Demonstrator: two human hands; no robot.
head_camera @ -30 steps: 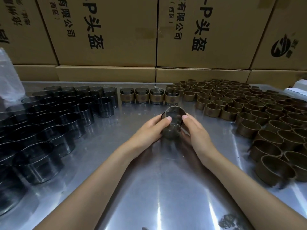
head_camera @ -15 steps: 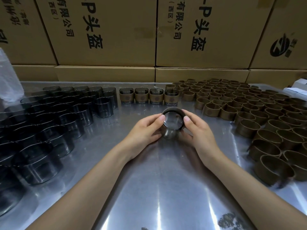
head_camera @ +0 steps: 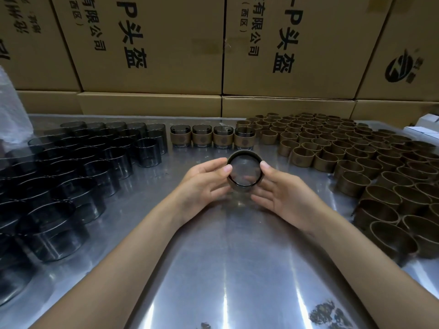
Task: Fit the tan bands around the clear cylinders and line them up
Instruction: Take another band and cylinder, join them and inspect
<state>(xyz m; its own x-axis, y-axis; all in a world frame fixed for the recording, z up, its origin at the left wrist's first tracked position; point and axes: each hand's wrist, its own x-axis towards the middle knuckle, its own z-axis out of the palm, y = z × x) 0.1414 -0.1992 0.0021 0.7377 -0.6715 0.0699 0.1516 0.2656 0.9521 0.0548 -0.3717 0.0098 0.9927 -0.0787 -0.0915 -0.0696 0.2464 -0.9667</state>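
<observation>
**Both hands hold one banded cylinder near the finished row**

Held cylinder (head_camera: 244, 170): clear, smoky glass, dark rim, tipped so its open mouth faces the camera; table visible through it. A tan band sits around its outside, seen only as a thin edge at the rim. It is lifted off the steel table (head_camera: 228, 269), just in front of the finished row (head_camera: 212, 137).

Left hand (head_camera: 204, 184): thumb on the cylinder's left rim, fingers curled under and behind it. Right hand (head_camera: 282, 193): thumb on the right rim, fingers spread loosely below the cylinder; whether those fingers touch the glass, cannot tell. Both grip it from opposite sides.

Finished row: 4 cylinders, upright, side by side, each with a tan band around its lower half and a dark round mark on the band.

Left of the finished row: bare clear cylinders (head_camera: 71, 176), upright, packed in rows; too many and too overlapped to count, dozens.

Right of the finished row: loose tan bands (head_camera: 356, 167), standing on edge as open rings, packed close; also dozens, no exact count.

Behind the finished row: cardboard boxes (head_camera: 152, 43) stacked in 2 tiers, black print on them.
</observation>
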